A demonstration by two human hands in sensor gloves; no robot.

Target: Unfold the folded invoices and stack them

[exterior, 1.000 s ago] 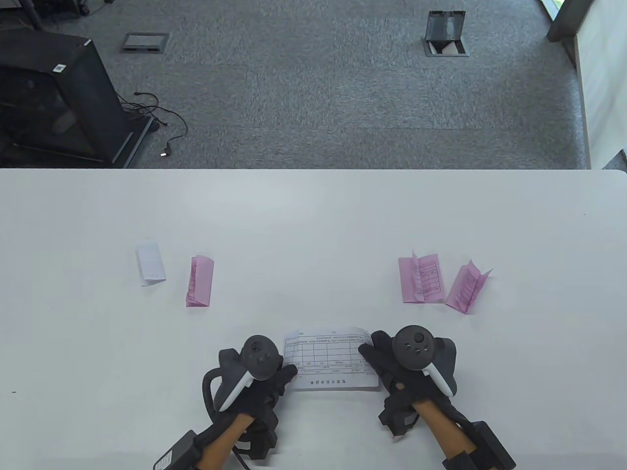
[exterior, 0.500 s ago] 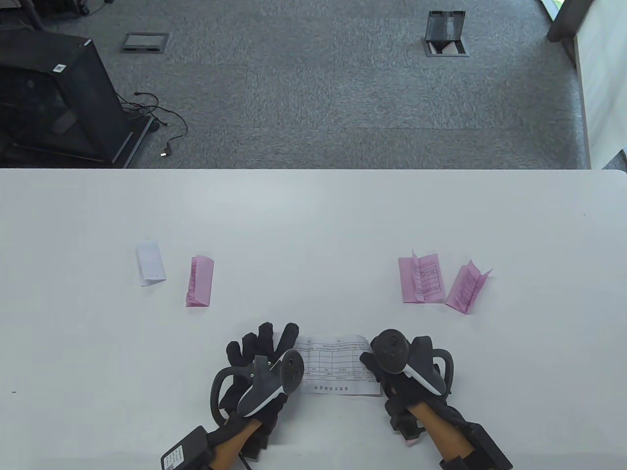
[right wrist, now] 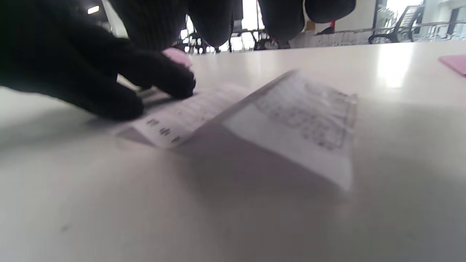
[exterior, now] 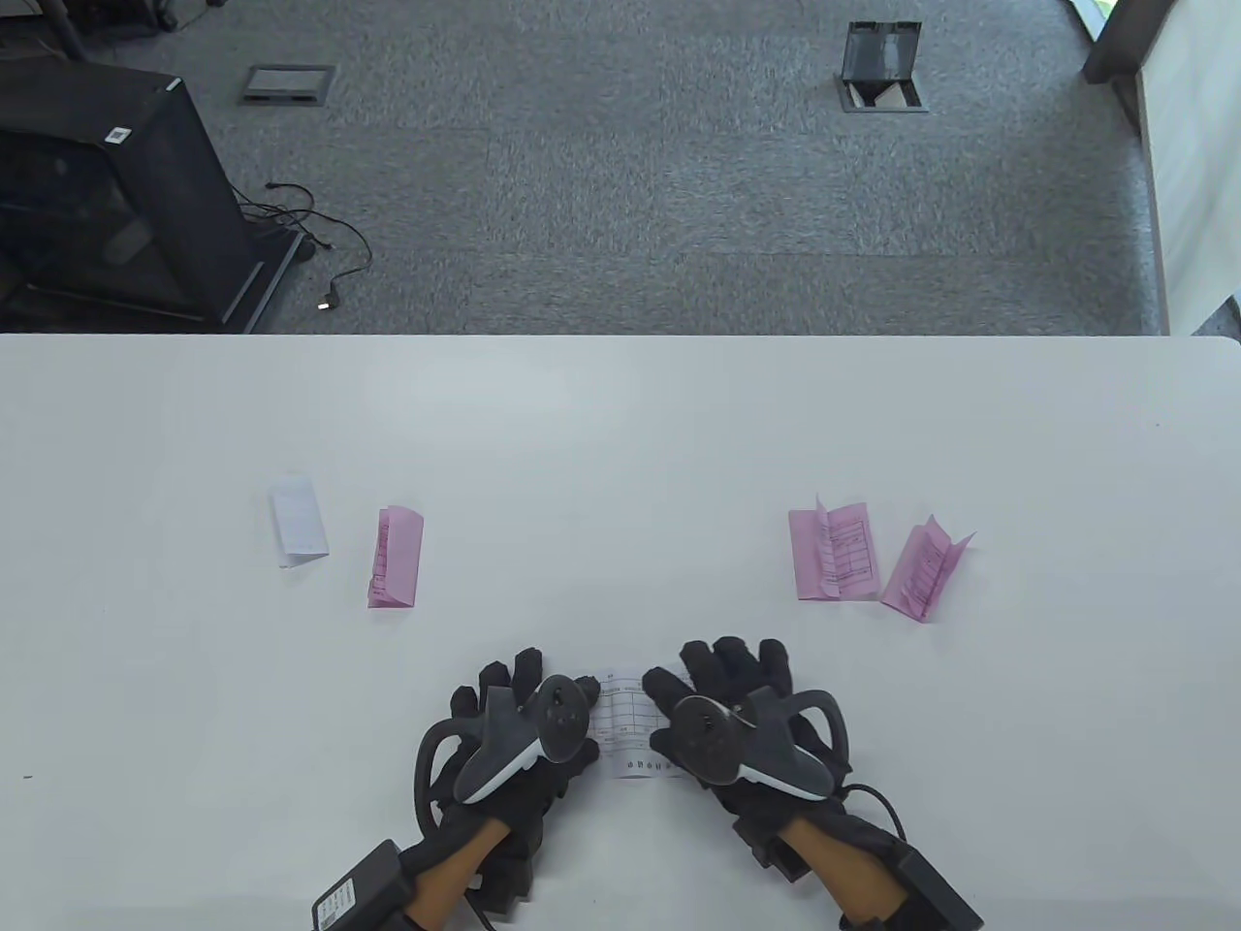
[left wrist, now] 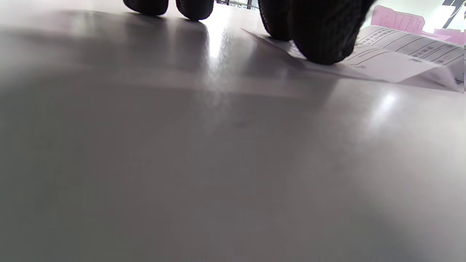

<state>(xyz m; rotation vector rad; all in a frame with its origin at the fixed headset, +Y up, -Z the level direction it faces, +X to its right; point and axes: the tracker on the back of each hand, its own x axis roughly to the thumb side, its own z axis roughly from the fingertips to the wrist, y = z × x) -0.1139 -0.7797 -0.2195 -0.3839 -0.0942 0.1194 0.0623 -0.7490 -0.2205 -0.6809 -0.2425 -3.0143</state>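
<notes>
A white printed invoice [exterior: 630, 729] lies unfolded near the table's front edge, mostly covered by my two hands. My left hand [exterior: 524, 690] lies palm down with straight fingers on its left part. My right hand [exterior: 725, 677] lies palm down on its right part. In the left wrist view a fingertip [left wrist: 320, 43] presses the invoice [left wrist: 393, 54] down at its edge. In the right wrist view my thumb [right wrist: 145, 82] presses the invoice [right wrist: 298, 120], whose near flap stands up off the table along a crease.
Folded invoices lie farther back: a white one [exterior: 299, 521] and a pink one [exterior: 396, 558] on the left, two partly sprung pink ones [exterior: 834, 553] [exterior: 926, 567] on the right. The white table [exterior: 620, 436] ends at a far edge over grey carpet.
Both hands let go of the sheet's ends. The left hand turned palm down onto its left part, then the right hand slid left and flattened over its right part.
</notes>
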